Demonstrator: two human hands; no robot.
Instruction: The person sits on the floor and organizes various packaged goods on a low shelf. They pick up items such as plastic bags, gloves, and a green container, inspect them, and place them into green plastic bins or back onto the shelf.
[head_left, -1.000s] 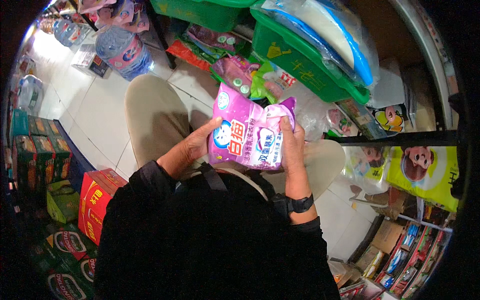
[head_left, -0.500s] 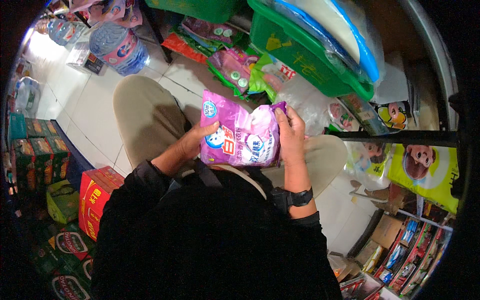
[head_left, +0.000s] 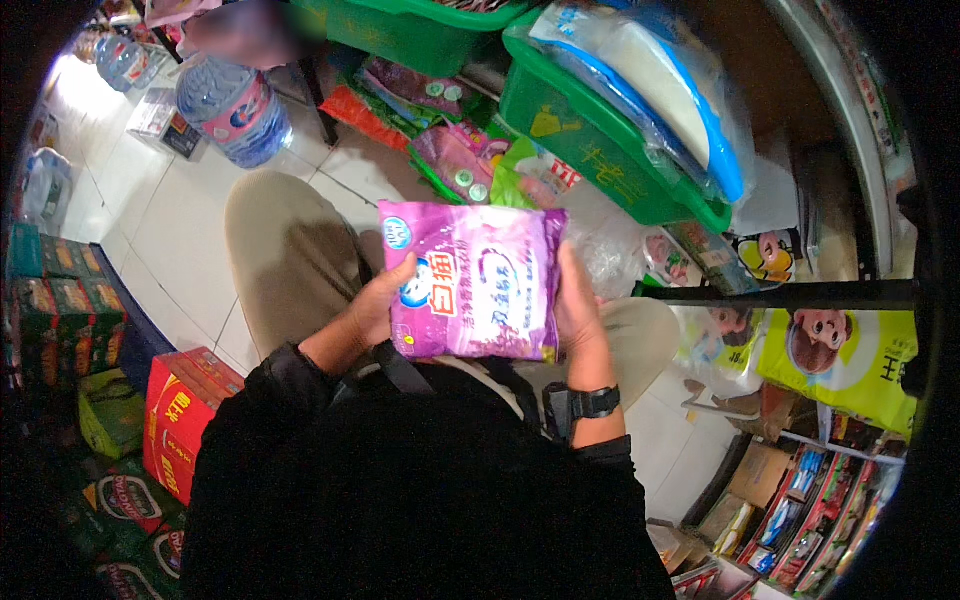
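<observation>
A purple-and-white bag of washing powder (head_left: pixel 470 285) is held in front of my lap, its printed face turned up and fairly flat. My left hand (head_left: pixel 377 306) grips its left edge, with the thumb lying on the front. On the opposite edge, my right hand (head_left: pixel 578 305) is closed round the side of the bag. The fingers of both hands are mostly hidden behind it. Beyond the bag, several purple and green packets (head_left: pixel 455 160) lie on the floor by a clear plastic bag (head_left: pixel 610 245).
Green plastic bins (head_left: pixel 570 130) stand ahead, one holding blue-and-white packages (head_left: pixel 690 100). A large water bottle (head_left: pixel 235 110) is at the far left. To the left sit a red box (head_left: pixel 190 415) and stacked green cartons (head_left: pixel 75 310). Yellow-green packages (head_left: pixel 840 360) and a shelf of small goods (head_left: pixel 800 500) are at right.
The bag has been flattened out from a creased, sagging shape, and its front now faces up more squarely. My right thumb has left its top corner; that hand sits lower along the side.
</observation>
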